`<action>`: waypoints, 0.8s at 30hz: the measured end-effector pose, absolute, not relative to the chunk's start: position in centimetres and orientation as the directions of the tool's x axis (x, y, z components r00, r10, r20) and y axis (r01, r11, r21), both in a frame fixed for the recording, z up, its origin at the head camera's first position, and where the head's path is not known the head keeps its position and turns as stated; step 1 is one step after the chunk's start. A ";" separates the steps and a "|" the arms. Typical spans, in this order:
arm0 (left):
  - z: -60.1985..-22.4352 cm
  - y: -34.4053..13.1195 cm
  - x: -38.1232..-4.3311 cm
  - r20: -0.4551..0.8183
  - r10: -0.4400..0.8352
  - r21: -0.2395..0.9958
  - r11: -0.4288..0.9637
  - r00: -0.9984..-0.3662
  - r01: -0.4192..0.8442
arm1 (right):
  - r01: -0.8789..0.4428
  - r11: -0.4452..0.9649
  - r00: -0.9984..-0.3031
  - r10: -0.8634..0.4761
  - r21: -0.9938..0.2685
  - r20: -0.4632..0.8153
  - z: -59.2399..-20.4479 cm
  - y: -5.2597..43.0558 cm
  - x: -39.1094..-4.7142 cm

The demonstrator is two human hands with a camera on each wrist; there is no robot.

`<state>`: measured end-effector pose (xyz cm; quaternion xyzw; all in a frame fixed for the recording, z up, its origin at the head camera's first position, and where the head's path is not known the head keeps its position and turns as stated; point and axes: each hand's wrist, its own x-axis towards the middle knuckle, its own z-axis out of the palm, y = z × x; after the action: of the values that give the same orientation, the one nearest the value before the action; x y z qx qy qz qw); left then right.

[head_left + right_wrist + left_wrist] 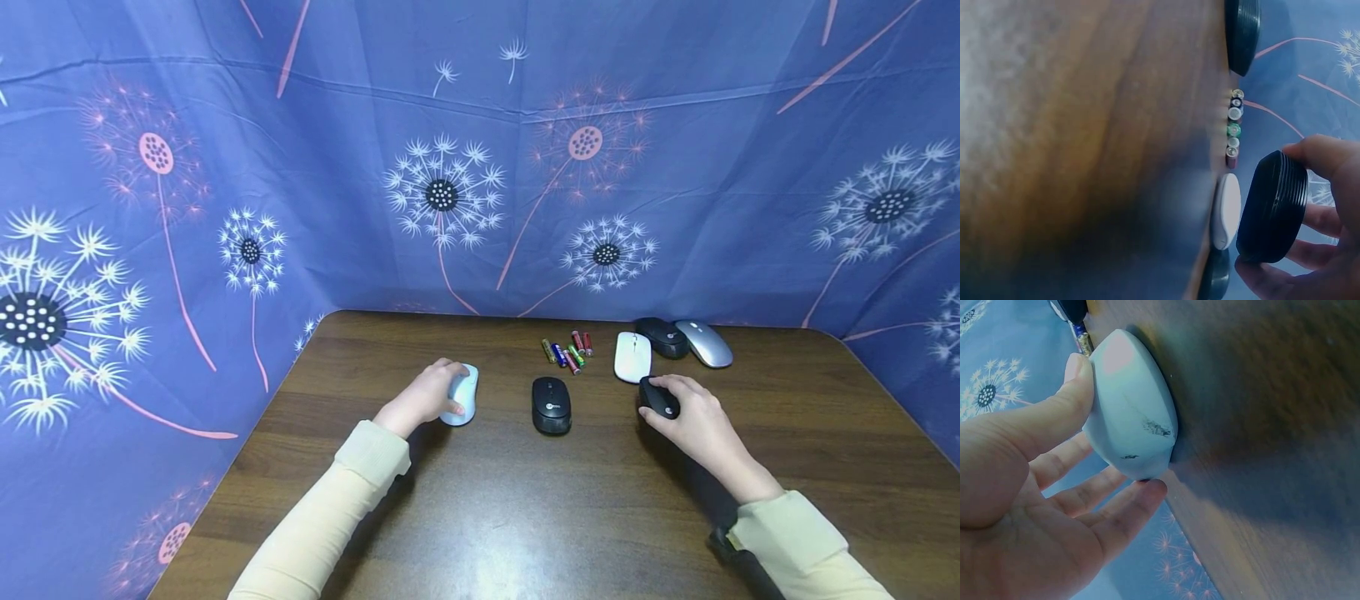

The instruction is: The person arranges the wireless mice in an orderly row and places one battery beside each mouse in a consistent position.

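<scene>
At the left of the table, my left hand (429, 393) grips a pale blue computer mouse (463, 395) by its sides. In the left wrist view this mouse (1135, 406) shows dark smudges, and its underside is against or very near the wood. My right hand (693, 423) holds a black computer mouse (659, 398) between thumb and fingers. The right wrist view shows that mouse (1272, 209) raised off the table, with ridged sides. Between the hands lies another black mouse (551, 406). Just beyond the right hand is a white mouse (633, 357).
Several small batteries (572, 353) lie loosely grouped at the back middle. Behind the white mouse are a black mouse (663, 337) and a silver-grey mouse (705, 343), side by side. A blue dandelion-print cloth (480, 275) hangs along the back edge of the wooden table (480, 508).
</scene>
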<state>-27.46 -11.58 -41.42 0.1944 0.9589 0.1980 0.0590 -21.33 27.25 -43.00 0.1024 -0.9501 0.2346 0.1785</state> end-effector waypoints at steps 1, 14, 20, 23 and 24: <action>-41.4 -11.6 -27.5 -0.040 0.395 0.402 0.847 -0.918 0.347 | -0.278 0.868 -0.918 -0.113 -0.413 0.381 -43.1 27.2 -21.3; -41.3 -11.6 -27.4 -0.041 0.396 0.411 0.844 -0.917 0.346 | -0.206 0.885 -0.958 -0.096 -0.418 0.269 -43.7 27.0 -21.5; -41.4 -11.6 -27.4 -0.035 0.403 0.397 0.846 -0.915 0.357 | -0.184 0.896 -0.972 -0.105 -0.404 0.211 -43.8 27.0 -21.7; -41.5 -11.6 -27.5 -0.039 0.402 0.397 0.846 -0.915 0.355 | -0.180 0.899 -0.976 -0.113 -0.398 0.185 -43.8 26.9 -21.9; -41.5 -11.6 -27.5 -0.043 0.400 0.399 0.847 -0.915 0.352 | -0.180 0.901 -0.977 -0.116 -0.395 0.179 -43.8 26.9 -22.0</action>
<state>-27.46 -11.62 -41.45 0.1961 0.9589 0.1954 0.0622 -22.01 26.92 -43.80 0.0761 -0.9720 0.2093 0.0755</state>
